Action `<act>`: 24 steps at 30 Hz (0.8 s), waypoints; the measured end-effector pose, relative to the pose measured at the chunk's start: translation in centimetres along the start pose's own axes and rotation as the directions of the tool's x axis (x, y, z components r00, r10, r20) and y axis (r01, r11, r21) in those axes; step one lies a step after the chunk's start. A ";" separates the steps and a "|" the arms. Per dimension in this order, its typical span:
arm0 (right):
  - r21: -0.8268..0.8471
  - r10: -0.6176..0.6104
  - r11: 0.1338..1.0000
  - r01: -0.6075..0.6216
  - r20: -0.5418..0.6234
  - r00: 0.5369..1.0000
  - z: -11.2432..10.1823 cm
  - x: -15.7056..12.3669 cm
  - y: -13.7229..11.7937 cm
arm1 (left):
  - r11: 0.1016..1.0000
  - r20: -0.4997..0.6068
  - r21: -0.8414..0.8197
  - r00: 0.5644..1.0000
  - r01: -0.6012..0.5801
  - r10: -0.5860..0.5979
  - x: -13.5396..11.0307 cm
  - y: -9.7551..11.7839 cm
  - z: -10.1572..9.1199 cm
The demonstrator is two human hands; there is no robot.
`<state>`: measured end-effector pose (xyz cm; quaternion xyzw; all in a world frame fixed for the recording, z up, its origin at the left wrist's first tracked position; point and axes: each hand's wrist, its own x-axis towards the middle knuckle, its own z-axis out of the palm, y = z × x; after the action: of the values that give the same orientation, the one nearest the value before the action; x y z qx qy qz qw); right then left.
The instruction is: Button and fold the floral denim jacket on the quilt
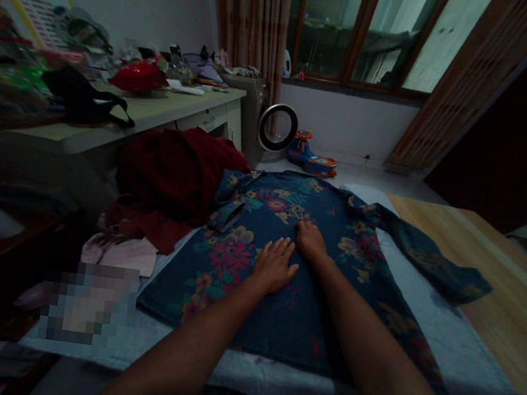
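A dark blue long-sleeved top (310,323) with a flower print lies spread out in front of me on a pale blue cover (457,352). My left hand (276,265) rests palm down on its middle, fingers stretched out. Just to the right and a little farther off, my right hand (310,241) is on the same cloth with its fingers curled in; whether fabric is pinched under them is hidden. The right sleeve (434,262) reaches out sideways, its cuff over the wooden surface. On the left, the other sleeve (230,212) is bent close to the body, cuff opening showing.
Dark red cloth (174,169) is heaped to the left, with pale pink cloth (124,254) nearer me. A cluttered desk (158,109) runs along the left wall. A wooden board (500,280) adjoins on the right. Beyond are a round-doored washing machine (255,115) and a blue-orange ride-on toy (311,158).
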<state>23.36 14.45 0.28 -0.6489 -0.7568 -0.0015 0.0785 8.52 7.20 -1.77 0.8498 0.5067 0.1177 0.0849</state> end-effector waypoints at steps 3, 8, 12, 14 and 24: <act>-0.029 -0.042 0.999 0.042 0.013 0.999 0.0 -1.7 0.4 | 1.000 -0.004 0.000 1.000 -0.006 0.006 0.0 0.0 0.1; 0.002 -0.146 0.989 0.146 -0.013 0.989 0.3 -5.9 2.0 | 1.000 -0.030 0.002 1.000 -0.008 0.008 -0.1 -0.1 0.2; 0.004 -0.137 0.991 0.137 -0.021 0.990 0.1 -10.1 3.9 | 0.999 -0.055 -0.003 0.998 -0.037 0.036 -0.3 -0.1 -0.2; -0.010 -0.115 0.993 0.115 -0.022 0.993 -0.3 -12.2 4.9 | 0.999 -0.075 -0.001 0.996 -0.047 0.047 -0.4 0.0 -0.5; -0.074 0.075 0.994 -0.076 -0.008 0.997 -2.7 -19.0 4.7 | 0.943 0.023 -0.019 0.942 -0.334 0.334 -5.9 2.0 -2.3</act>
<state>31.09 -3.76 0.13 -0.6795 -0.7309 -0.0285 0.0562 6.81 1.18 0.29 0.9242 0.3534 0.1231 0.0767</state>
